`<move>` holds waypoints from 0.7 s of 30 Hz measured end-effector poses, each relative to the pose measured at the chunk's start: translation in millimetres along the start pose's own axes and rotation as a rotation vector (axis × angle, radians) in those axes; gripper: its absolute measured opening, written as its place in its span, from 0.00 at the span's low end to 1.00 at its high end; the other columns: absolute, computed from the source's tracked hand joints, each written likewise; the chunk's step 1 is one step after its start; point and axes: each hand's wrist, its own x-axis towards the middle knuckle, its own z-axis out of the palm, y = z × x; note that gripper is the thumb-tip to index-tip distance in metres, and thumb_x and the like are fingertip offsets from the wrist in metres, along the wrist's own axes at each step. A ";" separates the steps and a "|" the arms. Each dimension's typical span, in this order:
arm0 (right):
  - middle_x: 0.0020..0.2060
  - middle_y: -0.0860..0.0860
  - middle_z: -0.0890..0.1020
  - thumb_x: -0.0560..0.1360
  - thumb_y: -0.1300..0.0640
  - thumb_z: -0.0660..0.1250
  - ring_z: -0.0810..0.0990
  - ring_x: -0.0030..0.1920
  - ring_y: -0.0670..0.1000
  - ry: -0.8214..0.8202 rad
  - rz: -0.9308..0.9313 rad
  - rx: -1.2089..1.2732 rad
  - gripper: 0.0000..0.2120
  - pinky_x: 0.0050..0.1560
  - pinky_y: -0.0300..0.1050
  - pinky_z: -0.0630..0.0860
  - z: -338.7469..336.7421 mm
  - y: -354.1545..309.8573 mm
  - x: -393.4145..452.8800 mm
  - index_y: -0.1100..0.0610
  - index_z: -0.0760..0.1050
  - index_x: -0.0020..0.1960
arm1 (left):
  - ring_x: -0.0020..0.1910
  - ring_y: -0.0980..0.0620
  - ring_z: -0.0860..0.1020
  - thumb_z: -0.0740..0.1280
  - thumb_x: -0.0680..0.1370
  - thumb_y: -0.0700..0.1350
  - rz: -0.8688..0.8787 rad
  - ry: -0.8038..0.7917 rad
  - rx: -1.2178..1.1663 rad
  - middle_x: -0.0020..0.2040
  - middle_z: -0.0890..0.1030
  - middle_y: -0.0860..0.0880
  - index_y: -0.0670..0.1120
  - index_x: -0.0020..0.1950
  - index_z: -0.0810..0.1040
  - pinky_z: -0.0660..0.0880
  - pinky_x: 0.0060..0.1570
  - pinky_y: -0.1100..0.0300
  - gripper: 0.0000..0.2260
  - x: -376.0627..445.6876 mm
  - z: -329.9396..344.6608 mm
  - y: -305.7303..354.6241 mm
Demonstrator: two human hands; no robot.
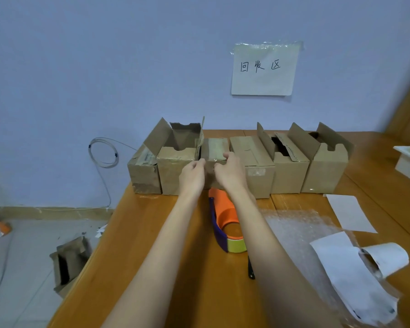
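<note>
Small brown cardboard box (215, 147), its top taped over, sits between your two hands in a row of boxes on the orange-brown wooden table (163, 256). Your left hand (192, 176) has its fingers curled and pinches the box's upper front corner. Your right hand (230, 172) clamps on the other corner, fingers hooked over the top edge. Touching the box beyond your left hand stands an open-flapped cardboard box (175, 171); beyond your right hand, a closed cardboard box (253, 157). Between your forearms, nearer you than the grip, lies an orange and purple tape dispenser (225, 216). Clear bubble wrap (298, 230) lies outside your right forearm.
</note>
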 end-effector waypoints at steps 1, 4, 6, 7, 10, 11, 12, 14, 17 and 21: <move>0.71 0.56 0.67 0.78 0.62 0.59 0.66 0.70 0.56 0.007 0.009 -0.022 0.24 0.66 0.48 0.66 3.0 -1.3 1.5 0.59 0.63 0.74 | 0.63 0.49 0.74 0.58 0.82 0.50 0.014 -0.028 0.020 0.63 0.78 0.47 0.47 0.60 0.78 0.69 0.67 0.50 0.13 2.1 -0.3 -1.8; 0.70 0.58 0.66 0.78 0.61 0.59 0.67 0.69 0.58 0.029 0.064 -0.059 0.25 0.64 0.50 0.68 11.4 -2.2 4.9 0.61 0.61 0.74 | 0.72 0.49 0.66 0.55 0.83 0.50 0.031 -0.145 0.069 0.73 0.69 0.48 0.46 0.73 0.68 0.61 0.73 0.51 0.20 2.8 7.0 1.7; 0.70 0.58 0.66 0.79 0.60 0.59 0.70 0.67 0.58 0.069 0.080 -0.088 0.24 0.57 0.47 0.69 13.3 0.1 5.8 0.61 0.60 0.74 | 0.75 0.48 0.61 0.55 0.80 0.56 0.033 -0.168 0.084 0.76 0.63 0.48 0.46 0.76 0.63 0.57 0.75 0.49 0.26 2.9 14.7 2.8; 0.70 0.58 0.66 0.79 0.59 0.59 0.71 0.65 0.58 0.094 0.077 -0.111 0.23 0.53 0.46 0.69 13.0 1.3 6.3 0.62 0.61 0.73 | 0.76 0.47 0.60 0.55 0.78 0.58 0.033 -0.175 0.091 0.77 0.61 0.48 0.45 0.77 0.62 0.57 0.75 0.48 0.30 5.2 18.0 1.6; 0.70 0.58 0.66 0.80 0.58 0.59 0.73 0.63 0.59 0.134 0.072 -0.186 0.23 0.54 0.48 0.70 8.9 5.3 10.1 0.63 0.61 0.72 | 0.78 0.49 0.52 0.54 0.83 0.53 0.041 -0.185 0.132 0.80 0.50 0.50 0.45 0.80 0.52 0.52 0.76 0.49 0.28 10.6 24.8 -0.3; 0.69 0.58 0.67 0.80 0.57 0.59 0.73 0.64 0.59 0.129 0.077 -0.197 0.23 0.55 0.49 0.70 7.7 5.8 12.1 0.63 0.61 0.72 | 0.78 0.48 0.53 0.54 0.83 0.50 0.049 -0.169 0.138 0.80 0.50 0.49 0.44 0.79 0.52 0.53 0.76 0.50 0.26 13.6 26.3 -0.9; 0.68 0.58 0.69 0.80 0.57 0.58 0.73 0.64 0.60 0.114 0.088 -0.199 0.22 0.57 0.50 0.71 7.4 6.3 14.1 0.63 0.62 0.72 | 0.77 0.46 0.57 0.55 0.83 0.49 0.068 -0.147 0.138 0.79 0.53 0.47 0.41 0.78 0.55 0.56 0.75 0.49 0.25 15.0 27.1 0.0; 0.64 0.59 0.73 0.80 0.56 0.58 0.75 0.61 0.61 0.090 0.104 -0.179 0.20 0.57 0.52 0.72 8.5 7.6 17.6 0.63 0.66 0.69 | 0.70 0.43 0.67 0.57 0.82 0.47 0.086 -0.094 0.139 0.75 0.61 0.43 0.37 0.74 0.63 0.65 0.70 0.47 0.23 16.5 29.0 1.5; 0.65 0.60 0.70 0.81 0.54 0.58 0.75 0.60 0.61 0.076 0.115 -0.167 0.20 0.55 0.50 0.72 11.1 9.0 22.5 0.66 0.66 0.68 | 0.64 0.44 0.71 0.58 0.82 0.47 0.062 -0.078 0.132 0.72 0.61 0.42 0.34 0.71 0.64 0.69 0.65 0.51 0.23 15.8 29.8 2.5; 0.63 0.60 0.66 0.81 0.54 0.57 0.77 0.55 0.62 0.068 0.110 -0.257 0.18 0.47 0.46 0.68 12.7 12.5 24.2 0.67 0.69 0.65 | 0.63 0.50 0.69 0.58 0.82 0.50 0.065 -0.070 0.124 0.72 0.58 0.46 0.41 0.76 0.60 0.65 0.61 0.59 0.24 13.8 30.8 -0.5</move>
